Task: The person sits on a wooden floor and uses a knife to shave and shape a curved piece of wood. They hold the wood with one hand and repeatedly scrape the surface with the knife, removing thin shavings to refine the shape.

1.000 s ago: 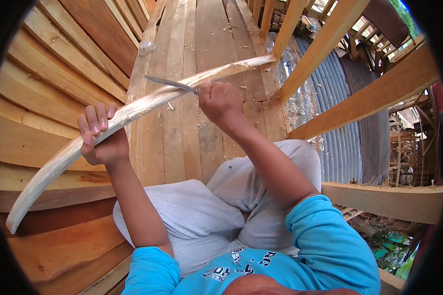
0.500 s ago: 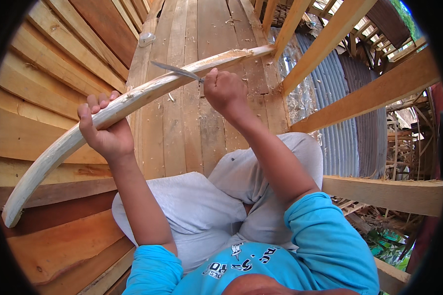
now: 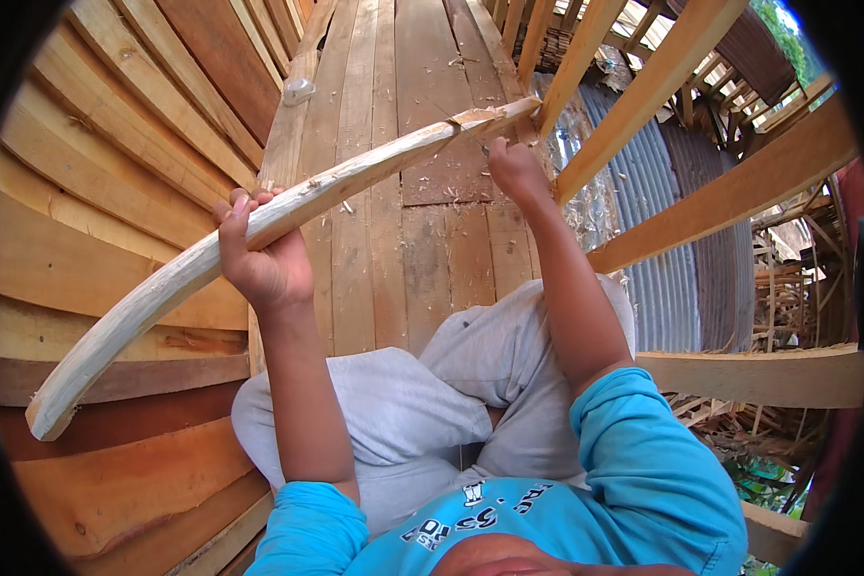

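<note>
A long, pale, peeled wooden pole [image 3: 336, 184] slants across in front of me, its near end at the lower left and its far end by the railing. My left hand [image 3: 264, 252] is wrapped round it from below, near its middle. My right hand [image 3: 516, 168] is closed in a fist just below the pole's far part. It grips a knife [image 3: 487, 150], mostly hidden by the fist. Its thin blade seems to lie edge-on across the pole, where a raised curl of wood shows. The blade's exact contact cannot be made out.
Wood shavings lie scattered on the plank floor [image 3: 384, 226]. A clear plastic container [image 3: 298, 91] stands by the slatted board wall [image 3: 115, 192] on the left. On the right runs a wooden railing [image 3: 710, 206], with corrugated metal sheets [image 3: 643, 182] beyond. My crossed legs [image 3: 403, 398] are below.
My right hand has moved right and away along the pole with the knife, toward the far end. My left hand and the pole sit slightly further right in view.
</note>
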### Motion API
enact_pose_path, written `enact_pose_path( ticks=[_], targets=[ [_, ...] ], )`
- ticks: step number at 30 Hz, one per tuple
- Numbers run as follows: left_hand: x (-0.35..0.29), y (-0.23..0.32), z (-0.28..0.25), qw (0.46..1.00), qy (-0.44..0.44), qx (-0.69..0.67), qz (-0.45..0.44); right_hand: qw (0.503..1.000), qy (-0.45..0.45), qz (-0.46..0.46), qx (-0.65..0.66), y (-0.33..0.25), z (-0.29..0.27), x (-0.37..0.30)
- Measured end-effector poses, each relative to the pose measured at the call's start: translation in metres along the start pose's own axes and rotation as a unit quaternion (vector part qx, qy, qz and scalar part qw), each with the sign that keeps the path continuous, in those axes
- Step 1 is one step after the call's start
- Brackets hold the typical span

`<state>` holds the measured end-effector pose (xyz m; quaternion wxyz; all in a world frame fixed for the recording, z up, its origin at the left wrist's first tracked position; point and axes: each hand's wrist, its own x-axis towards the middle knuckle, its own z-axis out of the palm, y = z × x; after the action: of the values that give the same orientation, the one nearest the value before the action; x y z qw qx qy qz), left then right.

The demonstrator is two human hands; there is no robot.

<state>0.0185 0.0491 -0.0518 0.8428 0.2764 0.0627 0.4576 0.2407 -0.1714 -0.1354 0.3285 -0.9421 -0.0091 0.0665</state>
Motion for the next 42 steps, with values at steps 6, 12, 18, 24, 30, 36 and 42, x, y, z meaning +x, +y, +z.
enact_pose_path(
  ticks=[6,12,18,24,30,36,42],
  targets=[
    [-0.002,0.032,0.004,1.0,-0.014,-0.012,0.004,0.965,-0.163,0.083,0.187,-0.027,-0.01,-0.02],
    [-0.011,0.057,0.017,1.0,-0.025,-0.004,0.015,0.961,-0.225,-0.002,0.159,-0.05,-0.041,-0.042],
    [-0.009,0.045,0.014,0.995,-0.091,-0.012,0.035,0.974,-0.173,-0.086,0.121,-0.03,-0.034,-0.033],
    [-0.004,0.028,0.006,0.991,-0.116,0.047,0.049,0.966,-0.226,-0.016,0.128,-0.024,-0.027,-0.02],
    [-0.006,0.02,-0.003,0.983,-0.155,0.072,0.063,0.975,-0.14,-0.06,0.163,-0.009,-0.004,-0.011],
    [-0.003,0.042,-0.023,0.955,-0.241,0.173,0.007,0.971,-0.174,-0.046,0.155,-0.02,-0.013,-0.031],
    [-0.002,0.052,-0.018,0.926,-0.268,0.263,-0.041,0.984,-0.124,-0.073,0.106,-0.012,-0.015,-0.03]
  ],
)
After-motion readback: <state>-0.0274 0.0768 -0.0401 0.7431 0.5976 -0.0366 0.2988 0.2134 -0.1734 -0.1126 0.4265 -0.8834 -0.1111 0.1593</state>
